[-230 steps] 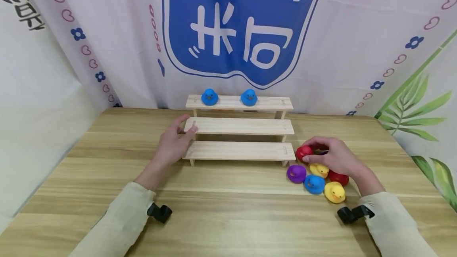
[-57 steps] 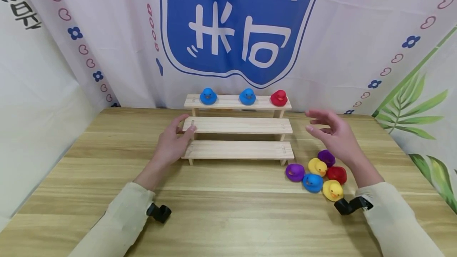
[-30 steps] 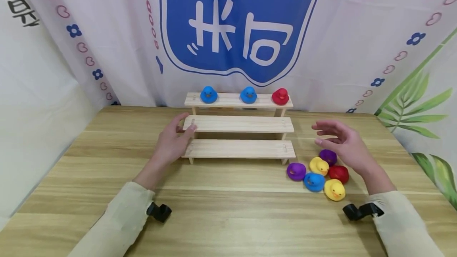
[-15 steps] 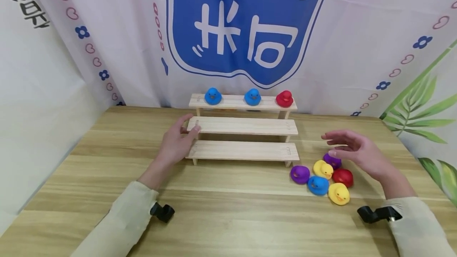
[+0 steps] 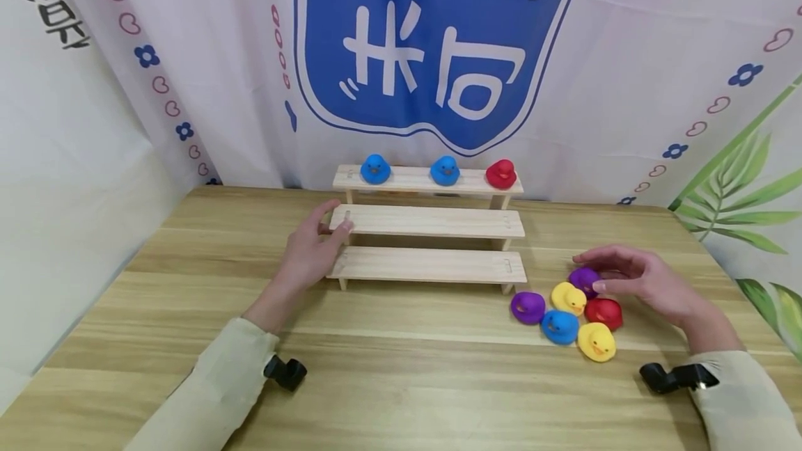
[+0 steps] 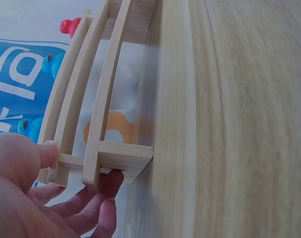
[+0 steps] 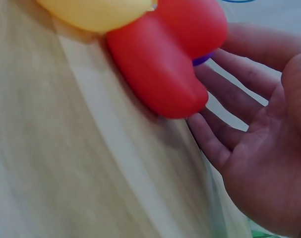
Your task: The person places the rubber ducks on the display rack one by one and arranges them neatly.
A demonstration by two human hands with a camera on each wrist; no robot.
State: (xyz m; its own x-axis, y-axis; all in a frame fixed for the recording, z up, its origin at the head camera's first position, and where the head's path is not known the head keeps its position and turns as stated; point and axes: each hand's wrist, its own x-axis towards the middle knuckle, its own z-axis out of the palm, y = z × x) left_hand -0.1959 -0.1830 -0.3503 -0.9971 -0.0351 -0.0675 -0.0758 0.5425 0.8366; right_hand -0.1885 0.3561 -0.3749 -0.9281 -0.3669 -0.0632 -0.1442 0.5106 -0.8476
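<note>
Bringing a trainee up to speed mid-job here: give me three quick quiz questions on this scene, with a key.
1. True or false: the left hand holds the left end of the rack.

2. How many ducks lie on the table?

3. In the head view, which duck is at the fingers of the right hand?
A) the blue one on the table
B) the farther purple duck
C) the red one on the top shelf

Key:
1. True.
2. Six: two purple, two yellow, one blue, one red.
3. B.
</note>
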